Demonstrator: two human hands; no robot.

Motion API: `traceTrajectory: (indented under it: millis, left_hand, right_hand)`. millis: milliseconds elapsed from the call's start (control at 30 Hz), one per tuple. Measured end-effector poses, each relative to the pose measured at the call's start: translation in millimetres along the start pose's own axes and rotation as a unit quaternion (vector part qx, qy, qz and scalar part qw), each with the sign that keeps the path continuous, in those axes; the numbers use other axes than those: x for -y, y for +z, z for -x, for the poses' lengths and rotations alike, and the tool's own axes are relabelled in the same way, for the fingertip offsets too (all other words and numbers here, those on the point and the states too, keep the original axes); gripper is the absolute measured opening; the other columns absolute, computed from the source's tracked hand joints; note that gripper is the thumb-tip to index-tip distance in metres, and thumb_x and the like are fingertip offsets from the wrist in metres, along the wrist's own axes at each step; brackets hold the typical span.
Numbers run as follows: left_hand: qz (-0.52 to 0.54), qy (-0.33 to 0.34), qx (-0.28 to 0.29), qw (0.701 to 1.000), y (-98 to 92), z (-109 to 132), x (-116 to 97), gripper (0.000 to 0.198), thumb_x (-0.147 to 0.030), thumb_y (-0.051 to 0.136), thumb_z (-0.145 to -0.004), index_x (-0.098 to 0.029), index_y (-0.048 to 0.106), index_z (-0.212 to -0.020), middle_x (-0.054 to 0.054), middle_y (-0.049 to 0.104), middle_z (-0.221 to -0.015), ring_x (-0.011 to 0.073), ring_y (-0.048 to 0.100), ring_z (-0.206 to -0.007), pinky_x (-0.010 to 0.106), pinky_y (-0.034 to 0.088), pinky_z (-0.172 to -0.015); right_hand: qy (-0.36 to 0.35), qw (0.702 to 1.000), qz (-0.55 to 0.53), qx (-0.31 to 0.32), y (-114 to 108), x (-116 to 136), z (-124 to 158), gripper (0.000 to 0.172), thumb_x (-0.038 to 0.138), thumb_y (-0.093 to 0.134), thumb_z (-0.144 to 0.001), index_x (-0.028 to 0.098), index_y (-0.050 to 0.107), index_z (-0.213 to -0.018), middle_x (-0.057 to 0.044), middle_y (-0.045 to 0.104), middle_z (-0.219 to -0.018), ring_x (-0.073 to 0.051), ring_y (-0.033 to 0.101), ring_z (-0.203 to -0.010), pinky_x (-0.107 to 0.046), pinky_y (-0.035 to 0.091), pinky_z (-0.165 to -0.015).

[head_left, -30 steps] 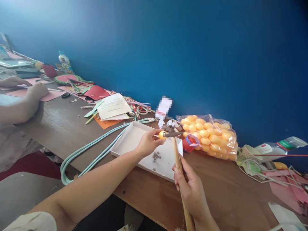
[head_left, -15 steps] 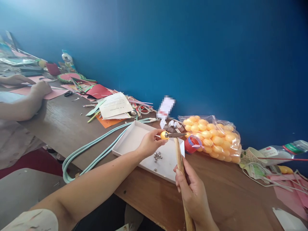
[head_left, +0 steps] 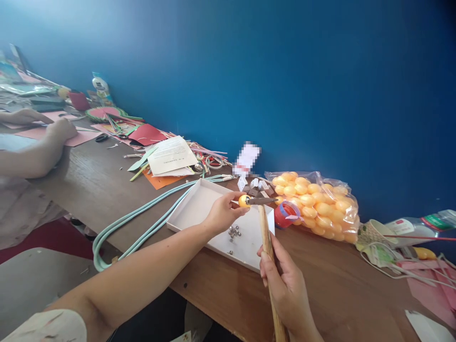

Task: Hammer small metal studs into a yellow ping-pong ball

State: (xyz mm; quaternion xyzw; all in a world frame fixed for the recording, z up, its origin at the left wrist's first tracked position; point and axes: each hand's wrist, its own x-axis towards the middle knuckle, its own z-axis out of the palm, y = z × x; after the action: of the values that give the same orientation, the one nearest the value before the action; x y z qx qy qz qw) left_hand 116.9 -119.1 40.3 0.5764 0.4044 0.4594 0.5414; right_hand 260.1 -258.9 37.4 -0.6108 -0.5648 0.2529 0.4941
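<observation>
While hammer (head_left: 265, 228) is held by right hand (head_left: 283, 275), ball (head_left: 243, 201) is pinched by left hand (head_left: 221, 212); hardly shifted, contact seemingly kept.

The tray (head_left: 197, 204) rests on the table (head_left: 342, 289), cord (head_left: 98, 244) left, bag (head_left: 317, 206) right, wall (head_left: 249, 71) behind; the hammer (head_left: 264, 225) is right of the ball (head_left: 242, 201).

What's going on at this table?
Someone's left hand pinches an orange ball above a shallow white box, while their right hand grips a wooden-handled hammer. Its metal head is right at the ball. Small metal pieces lie in the box, and a clear bag of orange balls lies beyond. Off left, another person's hands are over pink paper.
</observation>
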Motion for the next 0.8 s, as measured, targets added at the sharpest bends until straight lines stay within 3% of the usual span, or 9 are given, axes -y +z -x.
traceTrajectory:
  millis: [500,800]
  left_hand:
    - [0.011,-0.002,-0.002,1.0,0.6,0.1,0.1,0.043,-0.02,0.07,-0.07,-0.017,0.061,-0.111,0.005,0.067,-0.095,0.0125,0.06,-0.073,0.024,0.048,-0.065]
    - [0.016,-0.001,0.0,1.0,0.3,-0.4,1.7,0.043,-0.022,0.07,-0.07,-0.017,0.061,-0.112,0.005,0.067,-0.095,0.0125,0.06,-0.073,0.024,0.049,-0.065]
  right_hand:
    - [0.025,0.999,-0.022,0.009,-4.8,-2.4,0.8,0.051,0.039,0.053,-0.087,0.023,0.049,-0.135,-0.006,0.068,-0.09,-0.014,0.056,-0.055,-0.025,0.048,-0.046]
    - [0.036,0.999,-0.025,0.002,-2.5,3.6,2.0,0.049,0.042,0.052,-0.087,0.023,0.051,-0.133,-0.006,0.066,-0.088,-0.014,0.055,-0.057,-0.026,0.047,-0.048]
